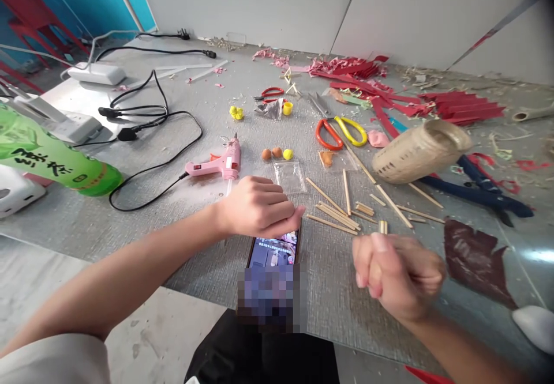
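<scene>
My left hand [262, 206] is closed, knuckles up, over the top end of a phone [272, 252] with a lit screen. Its palm side is hidden. My right hand [396, 274] is also closed, thumb pressed against curled fingers, above the table's front right part. What it may hold is hidden. Short stick ends [383, 226] show just behind its fingers; I cannot tell whether they touch. Several thin wooden sticks [335, 217] lie between and beyond the hands. A pink glue gun [223, 162] lies beyond my left hand, near small brown and yellow balls [277, 153].
Red-and-yellow-handled scissors [340, 133], a tan cylindrical container [419, 153] on its side and dark blue pliers [480, 196] lie to the right. Red paper strips [459, 107] are at the back. A green bottle [56, 153] and black cables [162, 107] occupy the left.
</scene>
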Tool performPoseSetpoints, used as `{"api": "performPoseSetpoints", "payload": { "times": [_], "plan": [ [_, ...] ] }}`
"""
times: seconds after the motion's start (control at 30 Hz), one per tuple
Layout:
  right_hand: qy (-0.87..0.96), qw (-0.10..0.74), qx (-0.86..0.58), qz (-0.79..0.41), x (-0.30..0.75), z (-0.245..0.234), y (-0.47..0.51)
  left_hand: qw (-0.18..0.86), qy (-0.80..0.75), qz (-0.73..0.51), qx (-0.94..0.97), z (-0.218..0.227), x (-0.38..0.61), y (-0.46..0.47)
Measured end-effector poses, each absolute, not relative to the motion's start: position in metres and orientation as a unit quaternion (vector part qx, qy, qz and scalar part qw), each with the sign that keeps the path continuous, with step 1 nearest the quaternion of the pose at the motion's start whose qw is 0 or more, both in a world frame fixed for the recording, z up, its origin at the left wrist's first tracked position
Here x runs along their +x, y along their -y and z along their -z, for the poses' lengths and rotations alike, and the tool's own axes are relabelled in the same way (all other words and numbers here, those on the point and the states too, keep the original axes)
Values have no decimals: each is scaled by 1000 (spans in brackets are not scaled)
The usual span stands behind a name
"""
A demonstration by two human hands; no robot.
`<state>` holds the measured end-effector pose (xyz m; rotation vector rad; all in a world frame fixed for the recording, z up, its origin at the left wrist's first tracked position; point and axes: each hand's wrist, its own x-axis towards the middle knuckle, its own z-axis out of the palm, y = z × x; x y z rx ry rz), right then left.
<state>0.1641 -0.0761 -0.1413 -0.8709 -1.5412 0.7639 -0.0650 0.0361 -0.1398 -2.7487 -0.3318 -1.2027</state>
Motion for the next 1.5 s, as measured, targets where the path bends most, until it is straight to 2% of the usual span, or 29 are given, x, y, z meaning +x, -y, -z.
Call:
{"api": "performPoseSetpoints", "payload": {
  "times": [0.13,0.33,0.63,1.13,1.5],
  "plan": [
    [609,587,-383,-370,163,145,75,62,111,398,-909,141,-66,-37],
    [601,570,-390,-402,164,154,70,69,106,391,-912,140,-67,-36],
    [671,512,-388,-370,165,147,76,73,106,389,-912,139,-67,-36],
    [669,521,-377,-374,166,150,79,83,106,384,-913,137,-66,-35],
    [627,532,-424,-380,167,156,76,86,105,384,-913,138,-66,-35]
  ]
}}
